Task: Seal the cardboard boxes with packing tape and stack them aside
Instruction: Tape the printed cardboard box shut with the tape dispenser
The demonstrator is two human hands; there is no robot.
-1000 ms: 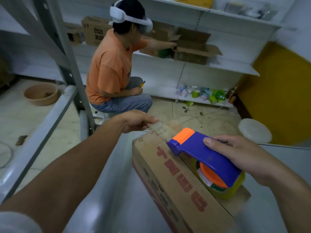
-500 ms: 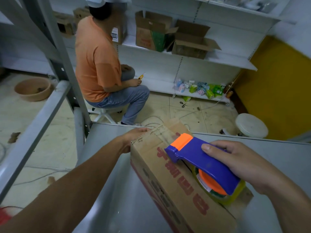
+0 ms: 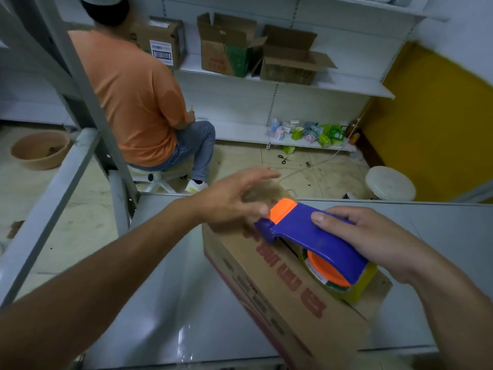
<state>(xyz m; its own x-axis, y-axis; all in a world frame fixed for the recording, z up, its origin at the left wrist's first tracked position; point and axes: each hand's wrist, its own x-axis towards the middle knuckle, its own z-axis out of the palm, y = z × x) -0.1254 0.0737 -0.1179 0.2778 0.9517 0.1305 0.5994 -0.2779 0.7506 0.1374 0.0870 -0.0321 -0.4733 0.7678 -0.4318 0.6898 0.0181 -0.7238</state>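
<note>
A long cardboard box (image 3: 269, 284) with red print lies on the grey shelf surface (image 3: 165, 303), running from the centre toward the lower right. A blue and orange tape dispenser (image 3: 314, 239) with a yellow-rimmed roll rests on the box top. My right hand (image 3: 373, 241) grips the dispenser's blue handle. My left hand (image 3: 234, 196) hovers over the box's far end, fingers spread and blurred, just left of the orange tip. The far end of the box is hidden behind this hand.
A person in an orange shirt (image 3: 138, 94) sits on a stool ahead, back turned. Open cardboard boxes (image 3: 288, 57) stand on the white wall shelf. A grey rack post (image 3: 80, 84) rises at left. A basin (image 3: 40, 148), scissors (image 3: 283, 158) and a white lid (image 3: 389, 182) lie on the floor.
My left hand came off the box's far left corner and rose over the far end with fingers spread. The dispenser stayed on the box top. The seated person turned away.
</note>
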